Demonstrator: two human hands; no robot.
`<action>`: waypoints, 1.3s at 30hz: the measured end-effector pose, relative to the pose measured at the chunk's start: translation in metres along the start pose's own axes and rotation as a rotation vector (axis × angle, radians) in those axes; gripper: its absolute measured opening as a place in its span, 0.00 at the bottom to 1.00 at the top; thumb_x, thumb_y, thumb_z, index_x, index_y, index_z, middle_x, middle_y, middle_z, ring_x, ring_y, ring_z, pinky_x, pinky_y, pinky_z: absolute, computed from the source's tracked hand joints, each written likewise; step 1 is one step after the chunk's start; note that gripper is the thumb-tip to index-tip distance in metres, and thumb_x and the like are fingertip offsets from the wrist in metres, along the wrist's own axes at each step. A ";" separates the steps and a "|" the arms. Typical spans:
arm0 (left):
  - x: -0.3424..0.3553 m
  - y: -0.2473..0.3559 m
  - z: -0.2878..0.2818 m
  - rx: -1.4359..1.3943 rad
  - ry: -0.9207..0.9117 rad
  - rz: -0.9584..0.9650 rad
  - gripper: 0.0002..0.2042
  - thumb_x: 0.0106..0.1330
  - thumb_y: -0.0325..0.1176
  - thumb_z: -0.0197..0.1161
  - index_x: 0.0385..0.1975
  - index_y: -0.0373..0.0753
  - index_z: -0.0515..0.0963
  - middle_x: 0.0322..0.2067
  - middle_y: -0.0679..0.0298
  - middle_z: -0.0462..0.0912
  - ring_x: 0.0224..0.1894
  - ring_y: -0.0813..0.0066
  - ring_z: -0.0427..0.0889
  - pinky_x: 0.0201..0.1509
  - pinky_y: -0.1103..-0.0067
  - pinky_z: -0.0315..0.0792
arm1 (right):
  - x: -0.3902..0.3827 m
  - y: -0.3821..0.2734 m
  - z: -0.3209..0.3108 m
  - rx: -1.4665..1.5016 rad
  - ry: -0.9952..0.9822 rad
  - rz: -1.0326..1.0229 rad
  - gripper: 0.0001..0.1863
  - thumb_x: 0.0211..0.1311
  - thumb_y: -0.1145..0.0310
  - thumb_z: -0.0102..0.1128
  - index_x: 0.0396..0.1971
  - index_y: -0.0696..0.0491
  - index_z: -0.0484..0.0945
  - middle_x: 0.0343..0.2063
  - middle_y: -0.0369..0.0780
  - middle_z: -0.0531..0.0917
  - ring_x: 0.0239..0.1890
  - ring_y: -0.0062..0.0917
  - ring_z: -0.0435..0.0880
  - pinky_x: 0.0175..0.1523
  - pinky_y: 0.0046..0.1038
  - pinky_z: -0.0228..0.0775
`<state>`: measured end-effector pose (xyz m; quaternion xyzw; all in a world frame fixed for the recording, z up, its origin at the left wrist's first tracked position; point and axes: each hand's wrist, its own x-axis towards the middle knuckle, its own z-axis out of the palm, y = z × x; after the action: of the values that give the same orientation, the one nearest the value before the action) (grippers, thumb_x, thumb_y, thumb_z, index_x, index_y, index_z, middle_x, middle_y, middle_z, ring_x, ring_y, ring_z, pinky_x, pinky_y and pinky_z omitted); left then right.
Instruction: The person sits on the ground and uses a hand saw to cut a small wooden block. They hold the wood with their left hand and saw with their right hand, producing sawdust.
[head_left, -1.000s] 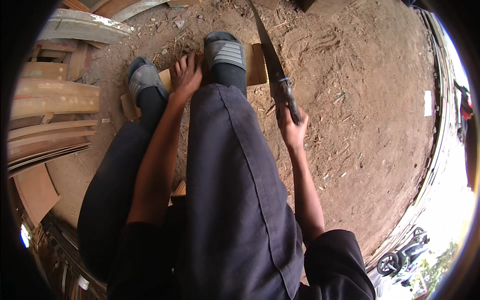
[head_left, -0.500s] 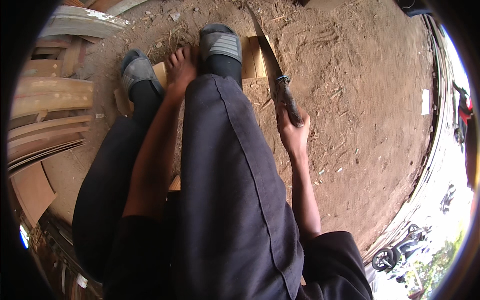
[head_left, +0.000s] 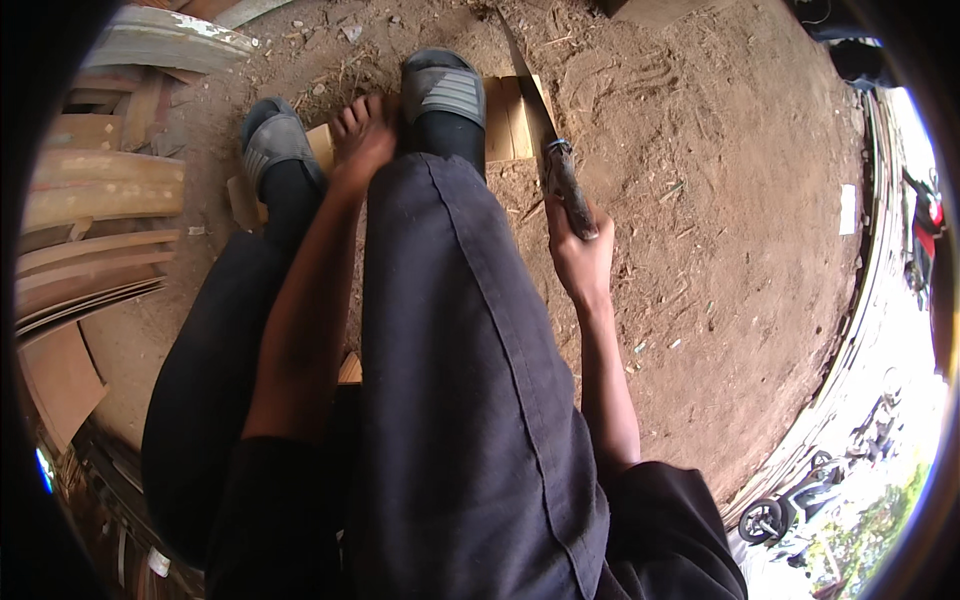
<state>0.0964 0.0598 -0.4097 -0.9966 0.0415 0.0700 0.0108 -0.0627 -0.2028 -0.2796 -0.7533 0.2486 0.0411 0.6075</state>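
My right hand (head_left: 583,245) is closed round the dark, worn handle of a hand saw (head_left: 530,85). Its long blade narrows away from me and lies across the right end of a pale wooden plank (head_left: 505,120); teeth cannot be made out. My left hand (head_left: 362,135) rests on the wood between my two feet, its fingers stretched forward and slightly apart. A grey sandal (head_left: 445,90) on my right foot stands on the plank just left of the blade. The other sandal (head_left: 275,135), on my left foot, is at the plank's left part. My feet and hand cover much of the wood.
Curved wooden pieces (head_left: 110,190) are stacked at the left, with a thin flat panel (head_left: 60,385) nearer me. Brown dirt ground (head_left: 720,230) carries chips and scraps. A motorcycle (head_left: 770,515) stands beyond the right edge. Dark clothing of another person (head_left: 860,62) shows at the upper right.
My right hand and the saw have slid a little farther from me along the blade's line. My left hand and both feet stay in place. More dark clothing shows at the upper right.
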 end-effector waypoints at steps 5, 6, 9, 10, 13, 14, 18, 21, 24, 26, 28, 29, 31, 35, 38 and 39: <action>-0.001 -0.002 -0.007 -0.003 -0.016 -0.013 0.24 0.64 0.50 0.38 0.54 0.39 0.57 0.52 0.53 0.61 0.57 0.53 0.57 0.62 0.55 0.42 | -0.065 0.030 -0.036 -0.038 -0.040 -0.022 0.10 0.59 0.69 0.52 0.22 0.58 0.73 0.11 0.29 0.68 0.14 0.08 0.63 0.17 0.17 0.50; -0.008 -0.001 -0.004 0.020 -0.060 -0.007 0.24 0.64 0.49 0.38 0.54 0.39 0.56 0.52 0.53 0.61 0.57 0.52 0.57 0.62 0.55 0.42 | -0.087 0.037 -0.046 -0.066 -0.032 -0.024 0.10 0.59 0.68 0.51 0.22 0.58 0.73 0.11 0.29 0.68 0.13 0.08 0.63 0.17 0.16 0.50; -0.010 -0.010 0.001 0.041 0.047 -0.006 0.24 0.64 0.49 0.39 0.54 0.39 0.56 0.51 0.52 0.61 0.56 0.52 0.58 0.62 0.55 0.41 | -0.083 0.033 -0.051 -0.113 -0.061 -0.082 0.09 0.58 0.71 0.51 0.25 0.61 0.75 0.12 0.33 0.71 0.15 0.11 0.67 0.18 0.18 0.55; -0.010 -0.012 0.000 0.030 0.070 -0.009 0.25 0.63 0.48 0.39 0.54 0.38 0.56 0.51 0.52 0.61 0.56 0.52 0.58 0.62 0.55 0.41 | -0.071 0.028 -0.049 -0.124 -0.078 -0.105 0.08 0.57 0.72 0.51 0.27 0.62 0.75 0.12 0.34 0.72 0.16 0.13 0.68 0.18 0.19 0.57; -0.005 0.008 0.002 -0.012 0.100 0.034 0.25 0.63 0.48 0.39 0.55 0.38 0.55 0.51 0.52 0.61 0.56 0.52 0.58 0.62 0.54 0.40 | -0.008 0.020 -0.015 -0.028 -0.006 0.011 0.10 0.58 0.69 0.51 0.22 0.60 0.74 0.12 0.33 0.69 0.14 0.13 0.64 0.18 0.21 0.56; -0.004 0.005 0.004 -0.001 0.089 0.049 0.25 0.63 0.49 0.39 0.55 0.38 0.55 0.51 0.52 0.61 0.56 0.53 0.58 0.62 0.54 0.40 | 0.004 0.017 0.001 0.024 0.003 -0.059 0.11 0.57 0.68 0.52 0.19 0.58 0.71 0.12 0.33 0.69 0.14 0.13 0.63 0.18 0.22 0.55; -0.004 -0.011 0.006 0.016 0.039 -0.003 0.25 0.63 0.49 0.39 0.55 0.39 0.57 0.50 0.54 0.62 0.55 0.55 0.60 0.62 0.55 0.42 | -0.021 0.025 0.002 -0.066 -0.026 -0.111 0.11 0.57 0.69 0.52 0.19 0.59 0.70 0.12 0.33 0.70 0.15 0.13 0.66 0.19 0.21 0.57; -0.010 -0.007 -0.001 0.067 0.053 0.008 0.25 0.63 0.50 0.40 0.54 0.39 0.58 0.49 0.55 0.63 0.54 0.56 0.61 0.61 0.56 0.44 | -0.089 0.050 -0.036 -0.115 -0.024 -0.112 0.08 0.58 0.71 0.50 0.25 0.60 0.74 0.12 0.32 0.71 0.14 0.12 0.66 0.18 0.19 0.54; -0.011 -0.001 -0.003 0.014 0.059 0.003 0.25 0.63 0.50 0.40 0.54 0.40 0.58 0.49 0.55 0.64 0.53 0.57 0.61 0.60 0.57 0.45 | -0.093 0.051 -0.047 -0.119 -0.036 -0.050 0.09 0.58 0.70 0.50 0.25 0.60 0.74 0.12 0.32 0.71 0.13 0.12 0.66 0.16 0.19 0.54; -0.007 -0.002 -0.004 0.036 0.077 -0.012 0.24 0.63 0.49 0.40 0.54 0.40 0.58 0.49 0.56 0.64 0.53 0.57 0.62 0.60 0.58 0.46 | -0.069 0.045 -0.029 -0.172 0.012 -0.138 0.09 0.58 0.69 0.51 0.23 0.58 0.74 0.10 0.31 0.69 0.12 0.12 0.65 0.16 0.18 0.53; -0.009 0.001 0.002 0.029 0.119 0.024 0.24 0.63 0.48 0.40 0.54 0.40 0.59 0.49 0.56 0.63 0.52 0.57 0.62 0.59 0.59 0.47 | -0.021 0.046 -0.009 0.034 -0.008 -0.075 0.12 0.59 0.67 0.51 0.18 0.55 0.71 0.10 0.30 0.67 0.12 0.11 0.62 0.16 0.17 0.49; -0.006 -0.003 0.007 0.025 0.172 0.055 0.23 0.63 0.48 0.41 0.53 0.40 0.59 0.49 0.56 0.63 0.52 0.57 0.62 0.59 0.59 0.47 | -0.003 0.035 -0.003 0.074 0.017 -0.070 0.11 0.58 0.70 0.51 0.18 0.57 0.70 0.12 0.30 0.67 0.15 0.11 0.62 0.19 0.20 0.53; -0.015 -0.006 0.009 0.019 0.167 0.073 0.23 0.63 0.48 0.41 0.52 0.40 0.60 0.49 0.56 0.63 0.52 0.57 0.62 0.59 0.59 0.47 | 0.000 0.026 0.000 0.112 -0.015 -0.008 0.11 0.58 0.70 0.51 0.18 0.58 0.70 0.12 0.30 0.66 0.15 0.11 0.62 0.19 0.20 0.53; -0.001 -0.002 -0.002 -0.003 0.159 0.045 0.23 0.63 0.48 0.41 0.52 0.39 0.60 0.48 0.55 0.64 0.53 0.55 0.61 0.58 0.59 0.48 | -0.057 0.059 -0.026 -0.143 -0.002 -0.230 0.07 0.56 0.73 0.51 0.27 0.61 0.75 0.12 0.34 0.71 0.16 0.13 0.68 0.20 0.20 0.59; -0.011 -0.008 -0.001 -0.011 0.114 0.016 0.23 0.63 0.48 0.41 0.52 0.39 0.60 0.49 0.54 0.63 0.53 0.53 0.61 0.58 0.59 0.49 | -0.089 0.064 -0.045 -0.144 -0.038 -0.135 0.07 0.55 0.74 0.51 0.30 0.62 0.76 0.13 0.36 0.73 0.17 0.14 0.71 0.21 0.20 0.62; -0.014 -0.008 -0.004 -0.022 0.093 0.002 0.23 0.63 0.48 0.41 0.52 0.39 0.60 0.49 0.54 0.63 0.53 0.53 0.61 0.58 0.59 0.49 | -0.085 0.064 -0.044 -0.161 -0.039 -0.135 0.07 0.55 0.74 0.52 0.30 0.62 0.76 0.13 0.35 0.73 0.16 0.15 0.72 0.21 0.20 0.62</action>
<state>0.0841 0.0686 -0.4033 -0.9988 0.0420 0.0243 -0.0021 -0.1750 -0.2248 -0.2948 -0.8138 0.1810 0.0345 0.5512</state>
